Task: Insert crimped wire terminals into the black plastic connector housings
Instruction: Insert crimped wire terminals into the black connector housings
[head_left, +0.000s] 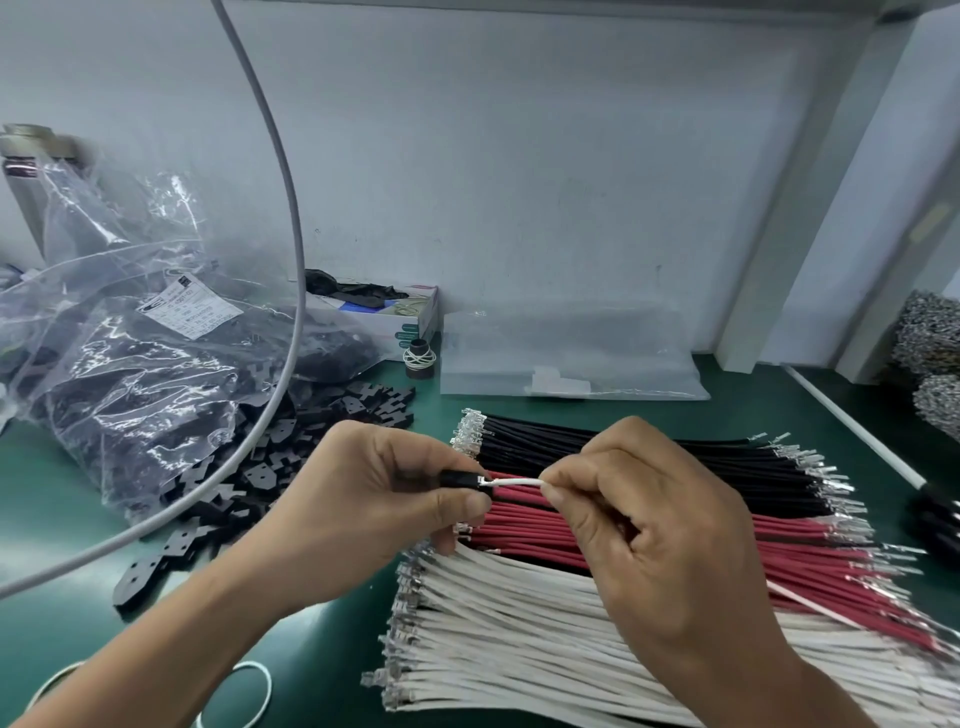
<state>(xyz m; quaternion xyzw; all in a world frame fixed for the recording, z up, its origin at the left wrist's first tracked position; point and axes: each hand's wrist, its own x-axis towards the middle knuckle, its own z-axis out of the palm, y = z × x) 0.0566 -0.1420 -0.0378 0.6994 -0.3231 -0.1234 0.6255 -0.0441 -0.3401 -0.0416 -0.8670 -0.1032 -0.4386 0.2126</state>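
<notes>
My left hand (374, 499) grips a black connector housing (460, 479) between thumb and fingers, above the wire bundles. My right hand (654, 525) pinches a white wire (517, 482) whose crimped terminal sits at the housing's opening. Below the hands lie bundles of black wires (649, 457), red wires (545, 530) and white wires (509, 639), all with metal terminals on their ends. A heap of loose black housings (260, 462) lies on the green mat to the left.
A clear plastic bag (130, 374) of black parts sits at the left, with a grey cable (291, 218) arcing across it. A small box (395, 317), a flat clear bag (571, 358) and a black spool (420, 356) stand by the wall. Terminal reels (930, 338) are at the right.
</notes>
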